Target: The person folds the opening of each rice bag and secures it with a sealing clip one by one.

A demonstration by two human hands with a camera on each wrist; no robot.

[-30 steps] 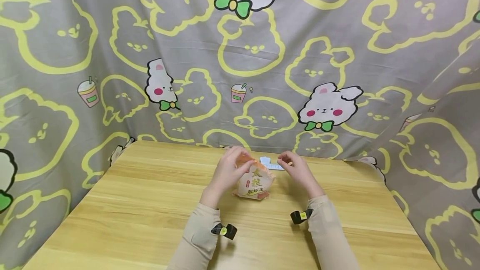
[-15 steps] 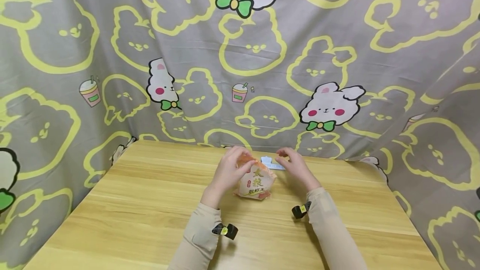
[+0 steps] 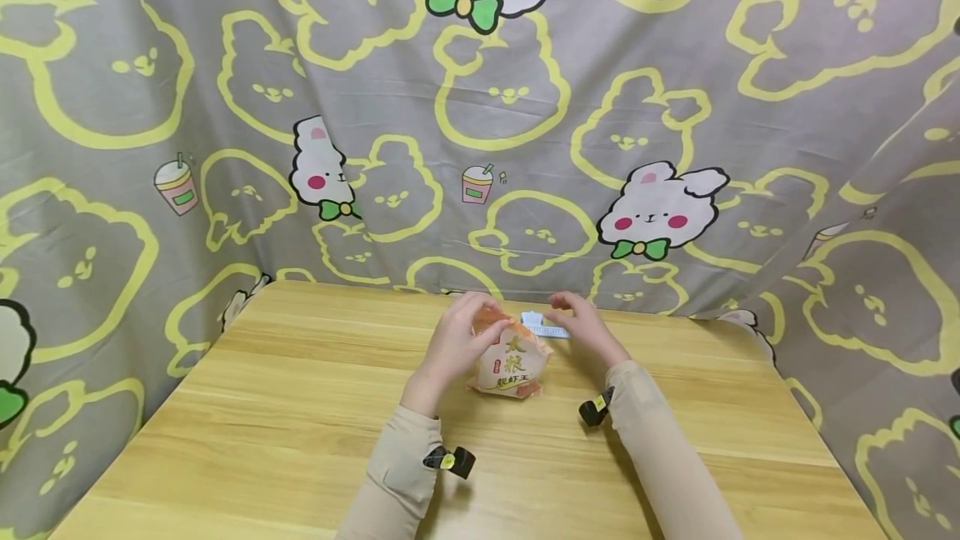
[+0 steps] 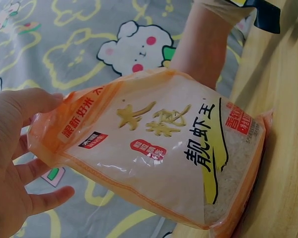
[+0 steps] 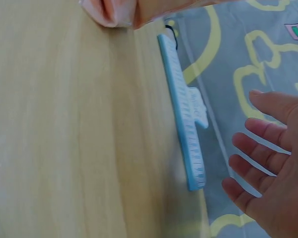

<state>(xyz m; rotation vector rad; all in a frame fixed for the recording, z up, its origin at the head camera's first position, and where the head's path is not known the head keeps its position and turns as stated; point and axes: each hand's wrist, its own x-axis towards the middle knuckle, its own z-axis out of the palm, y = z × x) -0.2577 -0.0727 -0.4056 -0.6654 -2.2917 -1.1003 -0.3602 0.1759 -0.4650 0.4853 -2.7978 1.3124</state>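
Observation:
A clear and orange plastic bag of rice [image 4: 154, 144] with gold and black lettering stands on the table, its top gathered. My left hand [image 3: 459, 342] pinches that top corner between thumb and fingers, as the left wrist view shows. Behind the bag lies a light-blue bag clip [image 5: 184, 116], a long ridged bar with a tab on one side. My right hand [image 5: 270, 153] hovers beside the clip with fingers spread, apart from it and holding nothing. In the head view the bag's edge and the right hand [image 3: 588, 327] flank the clip [image 3: 543, 326].
The wooden table [image 3: 300, 407] ends at a grey curtain [image 3: 525, 148] printed with yellow outlines and white rabbits. The curtain also hangs at both sides. Black cameras [image 3: 459, 462] are strapped to both wrists.
My right hand has moved slightly left and its fingers have parted, with the wrist shifting up the table. The left hand and the rice bag stay put.

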